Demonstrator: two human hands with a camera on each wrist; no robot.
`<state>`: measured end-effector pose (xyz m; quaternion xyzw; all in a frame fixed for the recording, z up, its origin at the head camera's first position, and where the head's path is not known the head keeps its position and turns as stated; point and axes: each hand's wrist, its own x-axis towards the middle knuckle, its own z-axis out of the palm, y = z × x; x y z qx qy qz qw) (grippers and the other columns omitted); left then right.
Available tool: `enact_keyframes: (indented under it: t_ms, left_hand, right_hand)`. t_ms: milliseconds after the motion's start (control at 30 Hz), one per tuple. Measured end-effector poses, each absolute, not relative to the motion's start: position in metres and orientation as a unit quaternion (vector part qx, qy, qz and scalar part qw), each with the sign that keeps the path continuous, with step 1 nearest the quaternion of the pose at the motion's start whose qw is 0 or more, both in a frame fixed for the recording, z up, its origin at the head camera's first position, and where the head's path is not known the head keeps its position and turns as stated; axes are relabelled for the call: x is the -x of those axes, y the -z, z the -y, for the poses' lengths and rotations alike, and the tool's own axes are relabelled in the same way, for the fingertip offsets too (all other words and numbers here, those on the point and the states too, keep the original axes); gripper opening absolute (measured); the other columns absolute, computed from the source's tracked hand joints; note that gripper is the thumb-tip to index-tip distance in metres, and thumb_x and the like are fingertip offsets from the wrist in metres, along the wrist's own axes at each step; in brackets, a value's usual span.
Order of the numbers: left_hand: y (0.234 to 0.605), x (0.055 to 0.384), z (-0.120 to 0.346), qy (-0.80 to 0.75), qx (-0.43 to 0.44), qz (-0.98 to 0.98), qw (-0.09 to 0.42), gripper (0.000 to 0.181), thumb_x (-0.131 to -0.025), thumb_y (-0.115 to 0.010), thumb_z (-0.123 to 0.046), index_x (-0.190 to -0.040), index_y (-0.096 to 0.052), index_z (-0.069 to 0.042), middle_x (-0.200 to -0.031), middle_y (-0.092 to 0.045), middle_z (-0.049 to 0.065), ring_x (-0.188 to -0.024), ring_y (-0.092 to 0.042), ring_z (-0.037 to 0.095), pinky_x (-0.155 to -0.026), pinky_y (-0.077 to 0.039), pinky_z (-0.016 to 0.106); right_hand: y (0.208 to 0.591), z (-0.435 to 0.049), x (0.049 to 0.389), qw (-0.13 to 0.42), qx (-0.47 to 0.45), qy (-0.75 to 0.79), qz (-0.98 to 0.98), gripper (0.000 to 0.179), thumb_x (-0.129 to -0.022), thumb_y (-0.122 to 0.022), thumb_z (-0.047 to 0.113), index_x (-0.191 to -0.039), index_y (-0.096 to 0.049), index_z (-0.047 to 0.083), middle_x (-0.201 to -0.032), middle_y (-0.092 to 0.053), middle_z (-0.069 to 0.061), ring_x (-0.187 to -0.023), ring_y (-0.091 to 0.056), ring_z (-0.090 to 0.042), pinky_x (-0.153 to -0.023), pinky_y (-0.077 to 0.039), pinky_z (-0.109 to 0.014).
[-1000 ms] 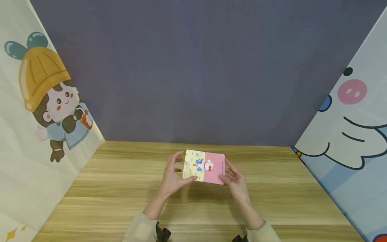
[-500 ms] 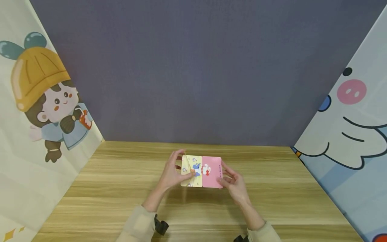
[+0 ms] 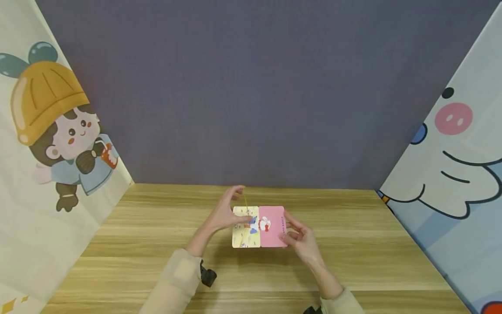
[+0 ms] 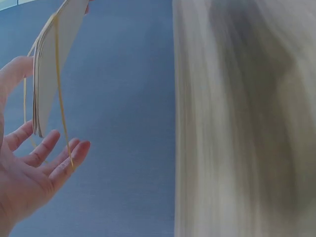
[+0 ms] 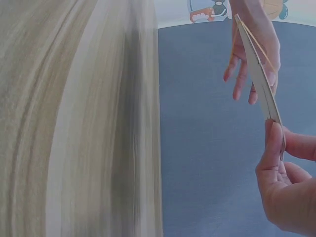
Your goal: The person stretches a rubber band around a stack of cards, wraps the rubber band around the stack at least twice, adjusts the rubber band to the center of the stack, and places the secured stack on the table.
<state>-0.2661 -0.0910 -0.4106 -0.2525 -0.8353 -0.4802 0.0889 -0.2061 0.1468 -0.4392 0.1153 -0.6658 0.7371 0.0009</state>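
Note:
A small notebook [image 3: 272,222], its cover part yellow with a blue figure and part pink with a white rabbit, is held above the table. My right hand [image 3: 303,244] pinches its right edge between thumb and fingers. At the other end, the thumb of my left hand [image 3: 223,214] lies over the yellow part. A thin yellow rubber band [image 4: 60,89] runs round the notebook and stretches down to the left fingertips, which hook it away from the pages in the left wrist view. From the right wrist, the notebook [image 5: 254,69] appears edge-on, its band pulled out on both sides.
A wood-grain table [image 3: 157,244] lies beneath both hands. Behind it rises a grey-blue panel [image 3: 251,96]. Cartoon-printed panels stand at the left [image 3: 23,218] and right [image 3: 470,183].
The notebook has shifted slightly left and toward me and levelled out. My left fingers have moved up past its far edge, drawing the rubber band outward. The right hand keeps its pinch.

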Motion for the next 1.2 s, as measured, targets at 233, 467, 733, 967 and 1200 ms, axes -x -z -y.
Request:
enact_keyframes:
  t_ms: [233, 467, 733, 967, 1200]
  left_hand:
    - [0.400, 0.282, 0.096, 0.480, 0.277, 0.831, 0.053, 0.088, -0.056, -0.084, -0.019, -0.129, -0.037, -0.008, -0.120, -0.042, 0.016, -0.103, -0.046, 0.032, -0.077, -0.049, 0.037]
    - [0.395, 0.293, 0.100, 0.498, 0.311, 0.809, 0.015, 0.090, -0.055, -0.084, -0.014, -0.130, -0.035, -0.009, -0.122, -0.039, 0.016, -0.104, -0.045, 0.038, -0.065, -0.052, 0.029]
    - [0.390, 0.297, 0.103, 0.531, 0.328, 0.781, -0.014, 0.074, -0.063, -0.069, 0.011, -0.129, -0.039, -0.003, -0.124, -0.040, 0.018, -0.106, -0.045, 0.039, -0.073, -0.051, 0.041]
    - [0.369, 0.284, 0.096, 0.558, 0.311, 0.768, 0.038, 0.042, -0.072, -0.050, 0.021, -0.113, -0.052, 0.009, -0.115, -0.048, 0.026, -0.097, -0.053, 0.040, -0.068, -0.053, 0.033]
    - [0.364, 0.281, 0.087, 0.563, 0.283, 0.772, 0.090, 0.022, -0.075, -0.061, 0.012, -0.097, -0.060, 0.013, -0.104, -0.053, 0.028, -0.088, -0.057, 0.041, -0.068, -0.053, 0.037]
  right_hand:
    - [0.440, -0.147, 0.205, -0.004, -0.124, -0.726, 0.676, 0.065, -0.070, -0.057, -0.020, -0.130, -0.035, -0.006, -0.101, -0.050, -0.028, -0.065, -0.059, -0.018, -0.054, -0.053, -0.029]
    - [0.443, -0.148, 0.204, -0.015, -0.126, -0.725, 0.676, 0.065, -0.070, -0.058, -0.018, -0.131, -0.036, -0.004, -0.103, -0.049, -0.029, -0.064, -0.059, -0.018, -0.055, -0.054, -0.031]
    - [0.444, -0.149, 0.204, -0.021, -0.121, -0.720, 0.683, 0.066, -0.071, -0.059, -0.018, -0.131, -0.037, -0.002, -0.105, -0.048, -0.030, -0.065, -0.059, -0.019, -0.057, -0.054, -0.039]
    - [0.448, -0.148, 0.206, -0.006, -0.136, -0.722, 0.678, 0.067, -0.070, -0.059, -0.017, -0.131, -0.036, -0.002, -0.104, -0.049, -0.029, -0.064, -0.059, -0.019, -0.055, -0.054, -0.037]
    - [0.446, -0.145, 0.202, -0.005, -0.123, -0.729, 0.673, 0.066, -0.070, -0.058, -0.018, -0.130, -0.035, -0.005, -0.103, -0.049, -0.030, -0.063, -0.059, -0.017, -0.054, -0.053, -0.029]
